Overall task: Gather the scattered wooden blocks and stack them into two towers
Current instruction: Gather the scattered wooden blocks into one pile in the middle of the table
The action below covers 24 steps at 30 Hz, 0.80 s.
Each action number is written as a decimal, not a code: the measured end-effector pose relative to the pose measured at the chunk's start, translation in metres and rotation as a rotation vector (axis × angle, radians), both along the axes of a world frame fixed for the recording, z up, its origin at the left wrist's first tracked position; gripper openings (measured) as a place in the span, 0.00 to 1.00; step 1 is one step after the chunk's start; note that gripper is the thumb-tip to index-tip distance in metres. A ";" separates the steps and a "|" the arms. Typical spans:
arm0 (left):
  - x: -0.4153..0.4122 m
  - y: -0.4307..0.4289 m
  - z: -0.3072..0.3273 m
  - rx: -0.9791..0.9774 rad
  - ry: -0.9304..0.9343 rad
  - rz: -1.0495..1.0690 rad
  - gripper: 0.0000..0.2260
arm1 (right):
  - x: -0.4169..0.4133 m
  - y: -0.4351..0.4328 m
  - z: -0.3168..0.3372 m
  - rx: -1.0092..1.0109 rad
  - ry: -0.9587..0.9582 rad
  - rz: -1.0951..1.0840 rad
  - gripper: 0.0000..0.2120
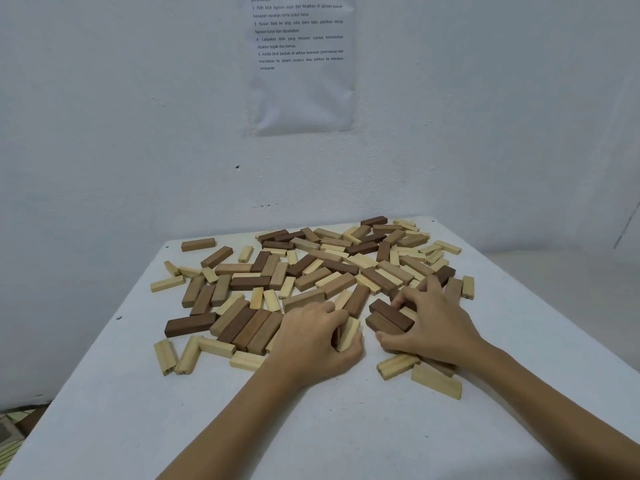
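gathering step, head view: your left hand is closed on a pale rectangular wooden block; right hand clamps two dark brown wooden blocks. scattered wooden blocks cover the white table, no towers. next, probably pull these clear for a base.

Bare table along the near edge and toward both near corners: open passage. Middle and far half crowded with scattered wooden blocks, nearly to the far edge. Wall directly behind the far edge, blocking reach beyond. Narrow clear strips along the left and right edges. Left hand and right hand among the nearest blocks.
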<state>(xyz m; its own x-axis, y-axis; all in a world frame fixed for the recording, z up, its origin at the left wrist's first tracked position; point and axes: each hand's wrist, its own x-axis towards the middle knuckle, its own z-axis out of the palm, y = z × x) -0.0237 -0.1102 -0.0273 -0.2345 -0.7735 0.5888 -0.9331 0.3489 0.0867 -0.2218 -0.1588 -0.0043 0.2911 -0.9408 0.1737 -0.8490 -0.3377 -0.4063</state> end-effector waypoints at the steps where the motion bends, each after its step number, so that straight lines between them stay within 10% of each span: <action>1: 0.000 0.001 0.000 -0.009 0.004 -0.003 0.18 | -0.002 -0.001 0.000 0.010 0.000 0.007 0.24; 24: 0.044 -0.099 0.042 0.034 0.727 0.327 0.22 | 0.079 -0.095 0.025 0.218 -0.501 0.003 0.24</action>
